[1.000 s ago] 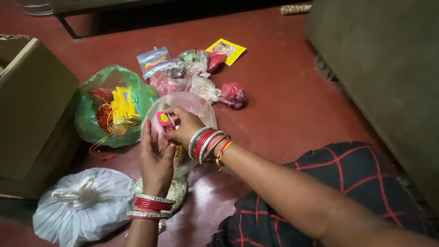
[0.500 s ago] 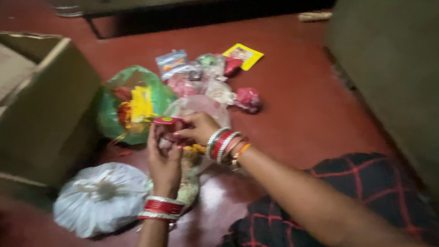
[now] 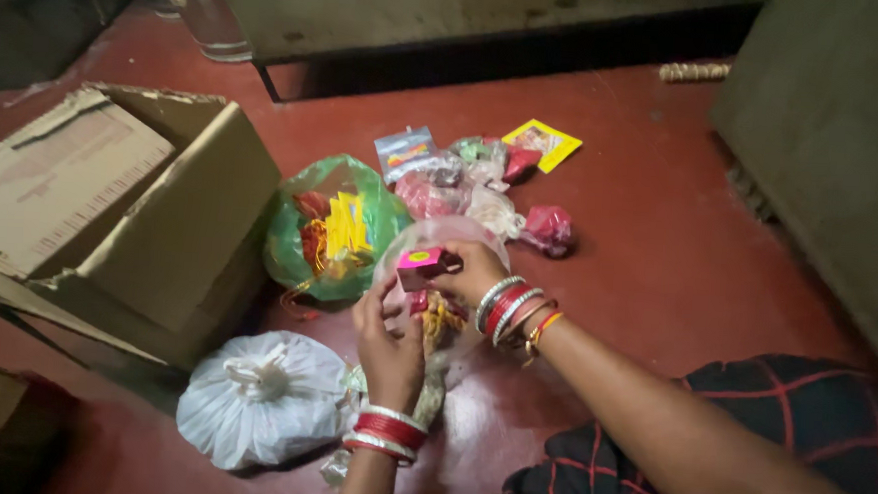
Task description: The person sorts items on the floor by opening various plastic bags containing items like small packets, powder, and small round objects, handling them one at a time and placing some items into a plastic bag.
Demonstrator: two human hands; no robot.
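At frame centre the right hand (image 3: 473, 271) pinches a small pink box (image 3: 420, 267), lifted clear of the clear plastic bag (image 3: 437, 239). The left hand (image 3: 391, 337) clutches that bag's side; its remaining contents sit inside, and the tied white bag (image 3: 263, 396) lies untouched lower left.

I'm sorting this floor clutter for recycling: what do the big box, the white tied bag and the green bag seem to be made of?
The big box looks like plain brown cardboard, matte, with bent flaps and a torn edge. The white tied bag seems to be thin plastic film: it is knotted at the top, creased and slightly shiny. The green bag looks like translucent plastic, glossy, with yellow and red contents showing through.
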